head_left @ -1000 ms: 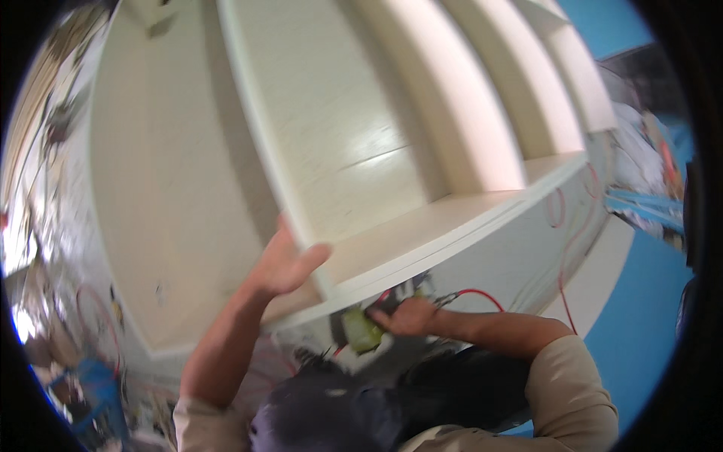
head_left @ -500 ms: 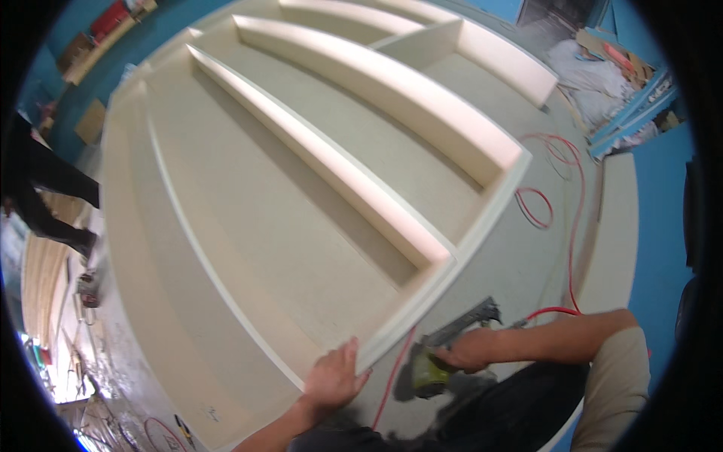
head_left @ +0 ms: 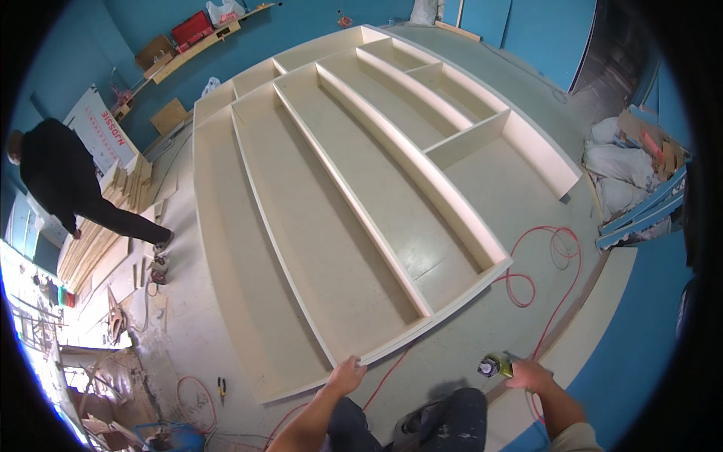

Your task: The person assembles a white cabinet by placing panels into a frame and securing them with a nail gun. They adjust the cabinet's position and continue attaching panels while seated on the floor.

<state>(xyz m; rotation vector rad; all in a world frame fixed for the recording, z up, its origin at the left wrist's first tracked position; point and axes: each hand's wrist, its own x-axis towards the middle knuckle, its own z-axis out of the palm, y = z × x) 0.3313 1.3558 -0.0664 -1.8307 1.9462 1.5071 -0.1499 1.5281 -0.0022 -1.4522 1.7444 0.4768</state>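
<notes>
A large cream-coloured shelving frame (head_left: 290, 282) with long dividers lies flat on the floor in front of me. My left hand (head_left: 346, 375) is closed over its near end board, close to where a divider meets it. To the right of the frame and apart from it, my right hand (head_left: 529, 374) grips a yellow-green nail gun (head_left: 495, 366). The gun is seen end-on, so most of its body and its handle are hidden. A red air hose (head_left: 557, 320) runs up the floor from beside my right hand.
Red hose loops (head_left: 520, 290) lie right of the frame. Pliers (head_left: 221, 387) rest on the floor at left. A person in dark clothes (head_left: 64, 173) stands by stacked boards (head_left: 98, 241). White bags and scraps (head_left: 621, 166) pile up at far right. A blue panel (head_left: 602, 361) lies near right.
My view has risen and widened. The nail gun in my right hand has moved right, away from the frame's end, and turned. My left hand stays on the end board.
</notes>
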